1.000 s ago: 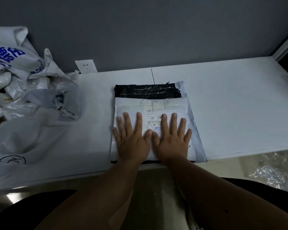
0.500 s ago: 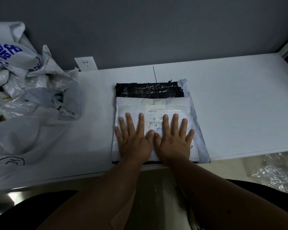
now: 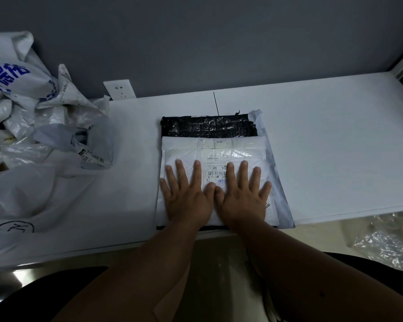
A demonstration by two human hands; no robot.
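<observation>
A white mailer bag [image 3: 184,149] with a printed shipping label [image 3: 215,162] lies flat at the near edge of the white table [image 3: 335,145]. It tops a stack: a black plastic bag [image 3: 207,126] sticks out behind it and a grey bag [image 3: 278,182] shows along its right side. My left hand [image 3: 187,197] and my right hand [image 3: 242,196] lie side by side on the white mailer, palms down, fingers straight and spread, thumbs touching. Both press flat on it and hold nothing.
A heap of crumpled white and grey mailer bags [image 3: 33,126] covers the table's left part. A wall socket [image 3: 119,89] sits on the grey wall behind. Clear crinkled plastic [image 3: 386,242] lies below the table edge at right.
The hands stay flat on the mailer; the view has shifted slightly. Nothing else has visibly moved.
</observation>
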